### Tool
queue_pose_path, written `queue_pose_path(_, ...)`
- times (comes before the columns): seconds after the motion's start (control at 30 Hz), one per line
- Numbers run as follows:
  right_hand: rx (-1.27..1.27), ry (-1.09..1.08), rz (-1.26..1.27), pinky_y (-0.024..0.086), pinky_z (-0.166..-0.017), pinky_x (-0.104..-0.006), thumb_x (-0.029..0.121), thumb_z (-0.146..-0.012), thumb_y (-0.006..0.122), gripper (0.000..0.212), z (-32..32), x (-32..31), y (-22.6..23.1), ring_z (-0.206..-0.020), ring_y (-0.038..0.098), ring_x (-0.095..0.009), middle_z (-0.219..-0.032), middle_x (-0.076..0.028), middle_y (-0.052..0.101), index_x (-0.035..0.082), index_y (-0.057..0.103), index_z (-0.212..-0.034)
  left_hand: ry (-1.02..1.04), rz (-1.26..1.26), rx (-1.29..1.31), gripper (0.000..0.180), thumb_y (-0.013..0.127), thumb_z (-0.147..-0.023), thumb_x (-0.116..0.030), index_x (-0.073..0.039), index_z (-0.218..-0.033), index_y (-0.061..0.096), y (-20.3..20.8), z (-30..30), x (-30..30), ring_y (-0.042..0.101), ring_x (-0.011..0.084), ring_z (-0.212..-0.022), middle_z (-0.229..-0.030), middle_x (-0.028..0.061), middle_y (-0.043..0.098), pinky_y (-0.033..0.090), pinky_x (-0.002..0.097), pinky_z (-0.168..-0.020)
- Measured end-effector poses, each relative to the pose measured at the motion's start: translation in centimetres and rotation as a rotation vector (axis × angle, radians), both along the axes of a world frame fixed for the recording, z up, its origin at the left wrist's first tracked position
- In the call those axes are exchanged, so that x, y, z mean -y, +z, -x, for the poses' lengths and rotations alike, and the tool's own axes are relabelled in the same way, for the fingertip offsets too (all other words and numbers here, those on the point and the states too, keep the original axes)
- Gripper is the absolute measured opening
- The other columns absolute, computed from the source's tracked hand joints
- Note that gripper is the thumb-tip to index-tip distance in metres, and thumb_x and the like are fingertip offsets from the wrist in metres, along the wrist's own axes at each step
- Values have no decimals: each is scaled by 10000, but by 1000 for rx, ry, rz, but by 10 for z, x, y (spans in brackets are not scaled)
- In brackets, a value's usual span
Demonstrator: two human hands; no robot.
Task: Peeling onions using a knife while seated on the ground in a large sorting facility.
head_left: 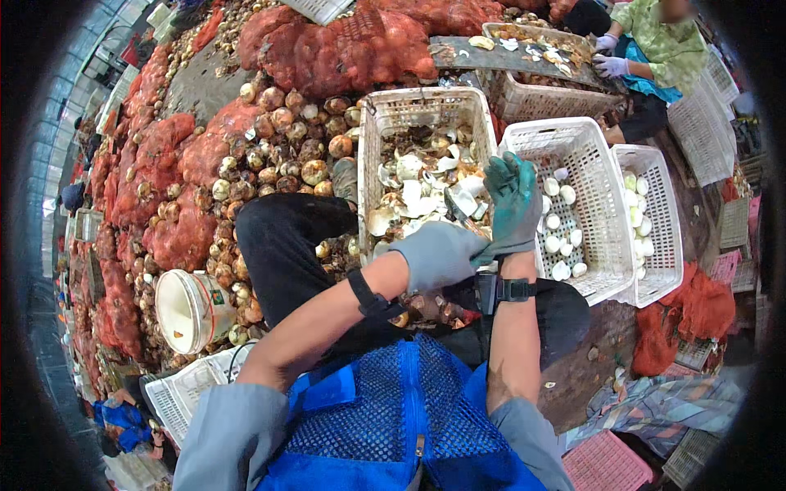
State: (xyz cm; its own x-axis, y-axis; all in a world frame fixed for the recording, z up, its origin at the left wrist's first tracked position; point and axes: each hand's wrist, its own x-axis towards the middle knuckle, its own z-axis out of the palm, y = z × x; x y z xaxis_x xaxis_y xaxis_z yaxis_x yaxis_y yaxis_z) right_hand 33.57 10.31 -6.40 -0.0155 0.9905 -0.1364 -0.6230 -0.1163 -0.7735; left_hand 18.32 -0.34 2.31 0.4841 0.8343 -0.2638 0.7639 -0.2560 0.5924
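My left hand [440, 255], in a grey glove, reaches across to my right wrist. Its fingers are closed on the cuff of the green glove [517, 233] there. Fingers up and loosely stretched, my right hand [513, 196] wears that green glove and holds nothing I can see. Both hands are over the near right edge of a white crate [426, 100] with peeled onion skins and scraps [413, 192] inside. A narrow dark, metallic strip [457, 207], like a blade, lies beside my left hand; whether it is held cannot be told.
At the right stand a white crate [602, 192] of peeled onions [553, 222] and another white crate [670, 209]. Unpeeled onions [282, 123] and red mesh sacks [184, 233] cover the left. A white bucket [184, 311] lies tipped. A gloved co-worker [655, 49] sits far right.
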Motion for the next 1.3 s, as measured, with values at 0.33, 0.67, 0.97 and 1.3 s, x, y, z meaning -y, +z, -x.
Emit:
queue_pose_path(0.33,1077,478,-502,564,-810,-420,308,-1024,717,293,46,104,87,-880,729,-271,-957,-120,750,33,735,-1123,993,419,1772,401,588,-1149,-360,-27,-1372,621,-58,94,-14,769,310,-1019,-1190,208,766,644,431,-938)
queue_pose_path(0.67,1348,668,-874,567,-928,-507,433,-967,733,373,67,130,57,-1054,726,-385,-1104,-155,759,87,749,-1105,1217,238,1492,559,672,-1101,-404,-46,-1508,539,-80,92,-7,771,305,-1063,-1275,191,749,626,409,-920)
queue_pose_path(0.97,1221,914,-867,560,-920,-504,382,-955,730,327,45,116,70,-1014,718,-430,-1056,-197,755,72,780,-1048,879,-434,-56,455,628,-1009,-364,-87,-1362,702,-78,72,7,715,413,-1113,-1193,203,756,508,532,-1063)
queue_pose_path(1.3,1542,711,-747,542,-900,-520,557,-940,742,527,58,136,92,-1034,712,-433,-1034,-209,744,44,708,-1055,465,-607,-716,363,672,-973,-252,-127,-1313,693,-85,81,22,684,375,-1133,-1219,147,737,433,598,-1126)
